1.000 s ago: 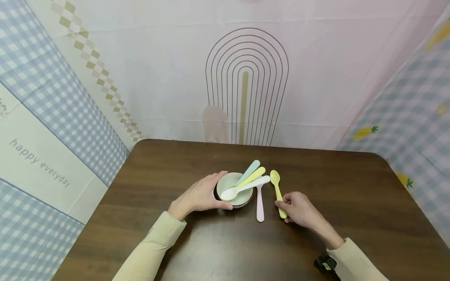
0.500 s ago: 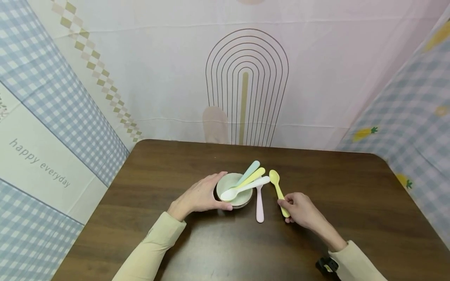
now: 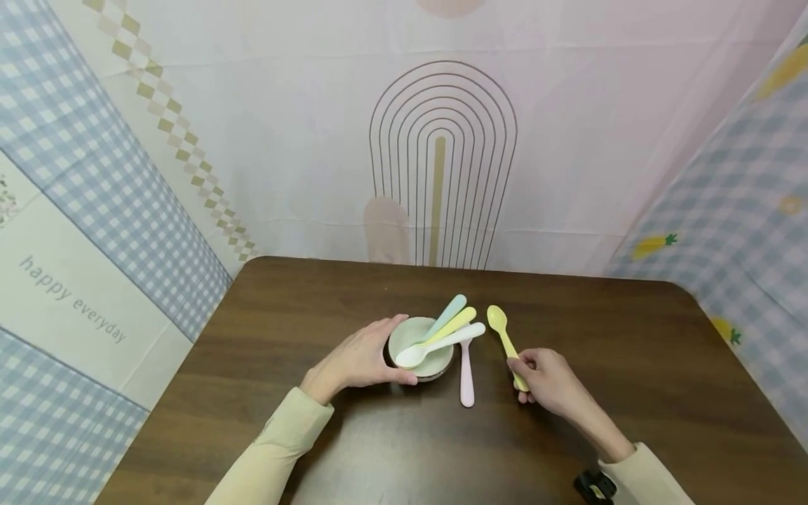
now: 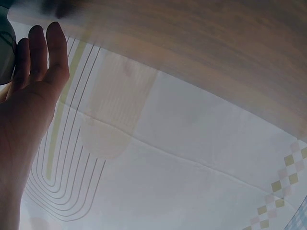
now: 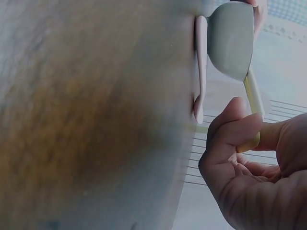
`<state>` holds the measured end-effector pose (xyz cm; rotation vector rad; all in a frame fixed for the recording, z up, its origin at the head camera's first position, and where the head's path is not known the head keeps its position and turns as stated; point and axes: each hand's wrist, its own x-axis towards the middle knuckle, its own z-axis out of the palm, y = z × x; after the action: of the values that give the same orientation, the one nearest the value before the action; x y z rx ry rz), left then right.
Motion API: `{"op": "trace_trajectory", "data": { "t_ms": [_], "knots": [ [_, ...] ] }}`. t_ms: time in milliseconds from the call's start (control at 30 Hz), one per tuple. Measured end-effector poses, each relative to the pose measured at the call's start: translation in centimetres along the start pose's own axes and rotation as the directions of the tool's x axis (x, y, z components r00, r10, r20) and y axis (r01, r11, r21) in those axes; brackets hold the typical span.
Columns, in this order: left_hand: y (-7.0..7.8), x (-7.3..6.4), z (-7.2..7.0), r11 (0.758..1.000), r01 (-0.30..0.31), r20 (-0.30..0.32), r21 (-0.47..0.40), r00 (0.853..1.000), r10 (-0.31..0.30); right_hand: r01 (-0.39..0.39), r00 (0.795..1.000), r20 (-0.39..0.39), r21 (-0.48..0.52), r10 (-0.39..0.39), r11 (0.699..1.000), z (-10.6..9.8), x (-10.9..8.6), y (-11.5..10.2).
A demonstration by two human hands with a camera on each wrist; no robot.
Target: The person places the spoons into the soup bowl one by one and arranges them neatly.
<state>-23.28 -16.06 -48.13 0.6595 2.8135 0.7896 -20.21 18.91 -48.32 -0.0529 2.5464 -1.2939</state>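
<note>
My left hand (image 3: 358, 356) grips the side of a small pale-green bowl (image 3: 437, 363), thumb near, fingers beyond. A light-blue spoon (image 3: 451, 308), a yellow spoon (image 3: 463, 319) and a white spoon (image 3: 448, 339) lean in it, handles to the right. A pink spoon (image 3: 466, 379) lies on the table just right of the bowl. Farther right, my right hand (image 3: 549, 382) pinches another yellow spoon (image 3: 499, 322) by its handle, the spoon's head pointing away. In the right wrist view that handle's end (image 5: 250, 143) shows between thumb and fingers. The left wrist view catches only the bowl's edge (image 4: 5, 52).
Everything stands on a brown wooden table (image 3: 379, 449) with rounded far corners. Behind it hangs a pale curtain (image 3: 303, 140) with an arch print. Blue checked cloth (image 3: 113, 189) hangs at the left and right sides.
My right hand has shifted slightly right, turning the yellow spoon so it tilts more. The left hand keeps its grip on the bowl. The whole view has dropped a little in the frame.
</note>
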Motion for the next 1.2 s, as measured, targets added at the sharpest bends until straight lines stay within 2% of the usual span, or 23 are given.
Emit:
{"op": "trace_trajectory", "data": {
  "t_ms": [433,1200],
  "knots": [
    [0.0,0.0,0.1,0.999,-0.037,-0.015,-0.002,0.999,0.037,0.028,0.999,-0.041,0.041,-0.026,0.999,-0.8,-0.6,-0.3],
    [-0.1,0.1,0.0,1.0,-0.014,-0.003,0.003,1.0,0.014,0.083,0.993,-0.097,0.12,-0.072,0.989,-1.7,-0.9,-1.3]
  ]
}}
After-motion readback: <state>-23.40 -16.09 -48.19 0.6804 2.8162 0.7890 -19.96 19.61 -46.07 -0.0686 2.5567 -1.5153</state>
